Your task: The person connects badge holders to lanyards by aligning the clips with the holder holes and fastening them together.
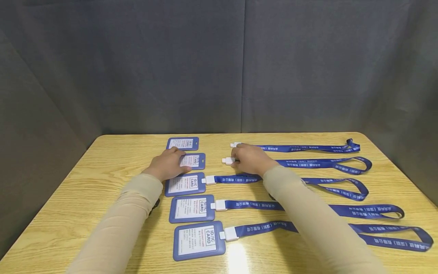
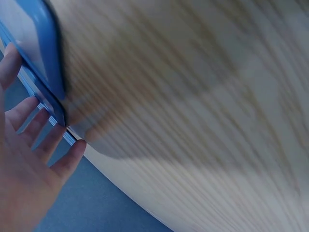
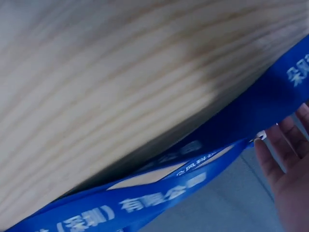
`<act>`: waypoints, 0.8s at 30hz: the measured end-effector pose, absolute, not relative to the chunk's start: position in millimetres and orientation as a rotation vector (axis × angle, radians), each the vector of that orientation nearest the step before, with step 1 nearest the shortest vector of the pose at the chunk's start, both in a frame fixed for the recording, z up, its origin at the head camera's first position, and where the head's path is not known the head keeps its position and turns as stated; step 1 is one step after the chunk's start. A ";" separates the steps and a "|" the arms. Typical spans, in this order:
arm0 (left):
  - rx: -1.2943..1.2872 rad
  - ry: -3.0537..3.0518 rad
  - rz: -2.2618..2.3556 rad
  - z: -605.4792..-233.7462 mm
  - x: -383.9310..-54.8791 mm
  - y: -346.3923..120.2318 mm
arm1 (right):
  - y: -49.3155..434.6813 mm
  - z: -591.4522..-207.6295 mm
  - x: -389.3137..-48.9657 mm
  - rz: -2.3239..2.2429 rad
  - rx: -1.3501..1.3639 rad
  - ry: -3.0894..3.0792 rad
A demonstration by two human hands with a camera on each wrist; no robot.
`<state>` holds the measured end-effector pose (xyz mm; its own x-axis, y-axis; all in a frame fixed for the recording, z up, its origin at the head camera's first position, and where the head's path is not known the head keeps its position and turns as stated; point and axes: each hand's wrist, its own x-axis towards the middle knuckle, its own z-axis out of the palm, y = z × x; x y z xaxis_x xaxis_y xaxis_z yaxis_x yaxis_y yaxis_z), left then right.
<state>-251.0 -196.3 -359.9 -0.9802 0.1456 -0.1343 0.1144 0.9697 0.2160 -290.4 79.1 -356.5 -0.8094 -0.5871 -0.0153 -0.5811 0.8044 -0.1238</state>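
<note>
On the table, my left hand [image 1: 167,163] grips the left end of a blue badge holder [image 1: 195,161], second from the back, with its thumb at the near edge and fingers at the far edge. In the left wrist view, spread fingers [image 2: 53,140] lie along blue holder edges. Across a gap to the right, my right hand [image 1: 252,158] pinches a blue lanyard [image 1: 301,163] just behind its white clip [image 1: 228,161]. The strap trails rightward to a loop. In the right wrist view, the fingertips are near the printed blue strap [image 3: 164,198].
Nearer me, three badge holders [image 1: 200,240] are joined to lanyards [image 1: 253,205] by white clips. At the back lie a separate badge holder [image 1: 183,143] and another lanyard [image 1: 315,148]. A grey curtain [image 1: 171,68] stands behind the wooden table [image 1: 85,190].
</note>
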 end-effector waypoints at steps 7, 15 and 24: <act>0.231 2.972 0.316 -359.0 -250.0 -185.3 | 63.3 -357.7 -289.3 -0.147 -0.888 2.957; 0.212 2.961 0.356 -361.5 -251.7 -178.0 | 51.8 -361.5 -289.3 -0.130 -0.883 2.956; 0.192 2.971 0.330 -362.4 -253.2 -171.8 | 46.5 -361.5 -286.5 -0.139 -0.974 2.971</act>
<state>-253.2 -171.8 -362.4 -0.9811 0.1427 -0.1304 0.1106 0.9677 0.2265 -286.5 46.5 -361.5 -0.8061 -0.5916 0.0161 -0.5905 0.8022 -0.0880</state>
